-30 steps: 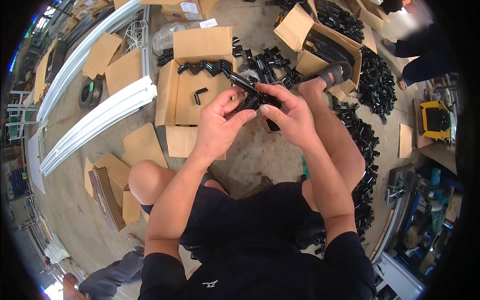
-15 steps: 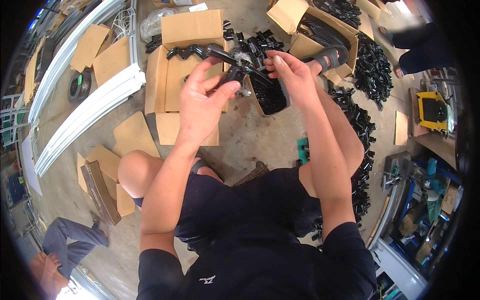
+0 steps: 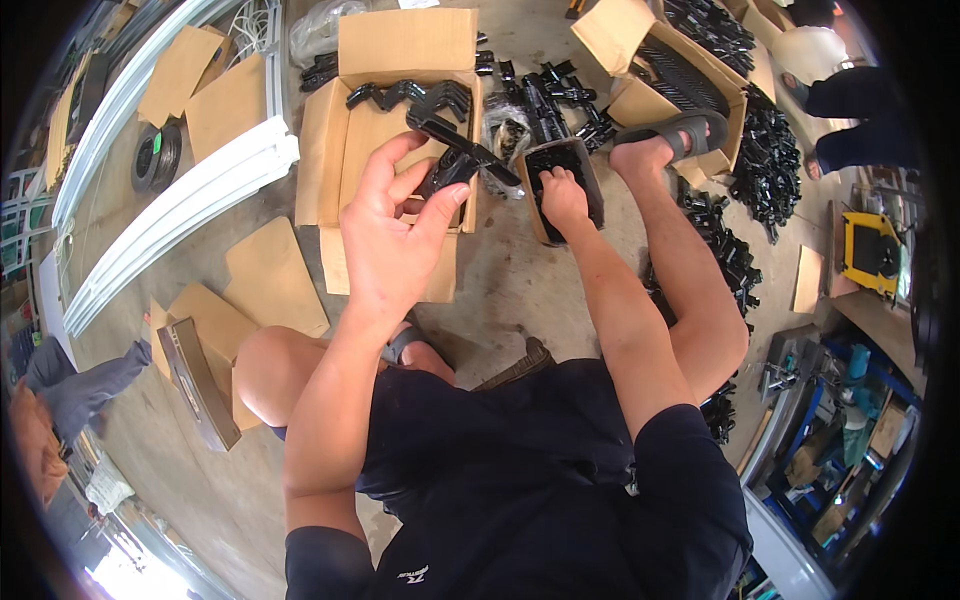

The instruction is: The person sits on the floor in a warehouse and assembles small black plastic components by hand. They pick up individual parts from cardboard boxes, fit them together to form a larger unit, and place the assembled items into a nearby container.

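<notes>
My left hand (image 3: 392, 235) is closed around a black angled plastic fitting (image 3: 462, 160), thumb on the near side and fingers behind. One long arm of the fitting points to the right. My right hand (image 3: 565, 200) reaches down into a small open box (image 3: 594, 180) of tiny black pieces. Its fingers are bent together among the pieces, and what they pinch, if anything, is hidden. Behind my left hand stands an open cardboard box (image 3: 318, 150) with several black fittings (image 3: 405, 95) lined up at its far side.
Heaps of black fittings (image 3: 765, 185) lie along the right, next to another open carton (image 3: 625, 100). Long white profiles (image 3: 190, 225) and flat cardboard (image 3: 275, 275) are on the left. People's legs show at the far right (image 3: 850, 120) and lower left (image 3: 90, 380).
My right hand has left the fitting and dropped rightward into the small box. The left hand still grips the fitting in nearly the same place. The person at lower left has shifted outward.
</notes>
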The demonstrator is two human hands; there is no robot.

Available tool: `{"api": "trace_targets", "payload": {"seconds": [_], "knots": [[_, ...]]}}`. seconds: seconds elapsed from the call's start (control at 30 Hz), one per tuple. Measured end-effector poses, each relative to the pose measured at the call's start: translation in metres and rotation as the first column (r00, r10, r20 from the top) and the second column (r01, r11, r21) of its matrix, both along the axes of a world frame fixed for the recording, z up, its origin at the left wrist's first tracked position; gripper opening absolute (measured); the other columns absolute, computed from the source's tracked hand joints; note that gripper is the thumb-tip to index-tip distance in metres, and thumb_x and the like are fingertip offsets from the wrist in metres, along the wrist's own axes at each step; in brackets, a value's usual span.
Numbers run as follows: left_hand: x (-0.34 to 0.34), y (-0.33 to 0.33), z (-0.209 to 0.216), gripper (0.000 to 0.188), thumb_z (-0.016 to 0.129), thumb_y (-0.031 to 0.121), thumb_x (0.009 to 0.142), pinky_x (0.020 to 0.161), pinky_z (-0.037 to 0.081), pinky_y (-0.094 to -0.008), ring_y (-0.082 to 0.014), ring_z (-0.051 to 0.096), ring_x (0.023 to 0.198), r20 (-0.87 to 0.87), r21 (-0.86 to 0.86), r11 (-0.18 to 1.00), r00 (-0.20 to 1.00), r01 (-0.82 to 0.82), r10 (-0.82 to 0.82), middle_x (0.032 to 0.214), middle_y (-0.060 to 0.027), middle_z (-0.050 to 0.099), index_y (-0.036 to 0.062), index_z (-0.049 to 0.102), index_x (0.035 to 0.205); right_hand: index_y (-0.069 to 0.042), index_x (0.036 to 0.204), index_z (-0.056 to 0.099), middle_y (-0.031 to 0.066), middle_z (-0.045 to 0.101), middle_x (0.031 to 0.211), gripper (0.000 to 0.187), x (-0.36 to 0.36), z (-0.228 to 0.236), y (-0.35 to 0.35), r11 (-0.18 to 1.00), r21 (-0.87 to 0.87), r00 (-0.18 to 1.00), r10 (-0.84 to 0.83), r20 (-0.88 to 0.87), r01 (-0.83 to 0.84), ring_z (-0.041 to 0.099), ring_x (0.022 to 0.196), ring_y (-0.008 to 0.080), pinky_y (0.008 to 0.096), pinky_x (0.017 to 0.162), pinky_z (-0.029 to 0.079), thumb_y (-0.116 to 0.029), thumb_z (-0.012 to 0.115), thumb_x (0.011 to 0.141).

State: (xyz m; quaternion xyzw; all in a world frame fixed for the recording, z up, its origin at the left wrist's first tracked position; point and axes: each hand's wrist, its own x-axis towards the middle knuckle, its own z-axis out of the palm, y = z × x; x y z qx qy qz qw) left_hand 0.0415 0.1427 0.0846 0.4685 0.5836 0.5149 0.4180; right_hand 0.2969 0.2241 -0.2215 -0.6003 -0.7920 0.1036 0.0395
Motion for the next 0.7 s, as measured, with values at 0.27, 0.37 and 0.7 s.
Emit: {"api": "trace_targets", "payload": {"seconds": [0.27, 0.37, 0.7], "knots": [[-0.011, 0.005, -0.012, 0.057, 0.083, 0.008, 0.087, 0.067, 0.058, -0.0291, -0.0151, 0.071, 0.077, -0.245, 0.032, 0.999, 0.969, -0.035, 0.042, 0.109, -0.0159, 0.078, 0.0059, 0.056, 0.137, -0.004, 0.104, 0.07, 0.0148, 0.067, 0.111, 0.019, -0.013, -0.013, -0.003, 0.998, -0.005, 0.98, 0.056, 0.189, -0.056, 0.066, 0.107, 0.031, 0.0399, 0.083, 0.06, -0.012, 0.056, 0.094], [-0.01, 0.008, -0.014, 0.058, 0.083, 0.009, 0.085, 0.069, 0.059, -0.0342, -0.0227, 0.073, 0.078, -0.417, 0.146, 0.989, 0.909, 0.035, 0.029, 0.104, -0.0139, 0.077, 0.0072, 0.057, 0.137, -0.003, 0.106, 0.07, 0.0155, 0.069, 0.11, 0.02, -0.015, -0.01, 0.0, 0.998, -0.055, 0.968, 0.025, 0.249, -0.012, 0.069, 0.103, 0.0312, 0.0392, 0.081, 0.061, -0.012, 0.055, 0.095], [-0.015, -0.006, -0.016, 0.058, 0.078, 0.017, 0.088, 0.072, 0.058, -0.043, -0.0355, 0.07, 0.081, -0.646, 0.303, 0.945, 0.756, 0.126, 0.107, 0.092, -0.0159, 0.071, 0.0046, 0.055, 0.139, -0.004, 0.106, 0.073, 0.0208, 0.073, 0.113, 0.027, -0.017, 0.012, -0.006, 0.918, -0.393, 0.997, -0.021, 0.073, 0.048, 0.071, 0.108, 0.0373, 0.0485, 0.093, 0.057, -0.02, 0.053, 0.097]]}}
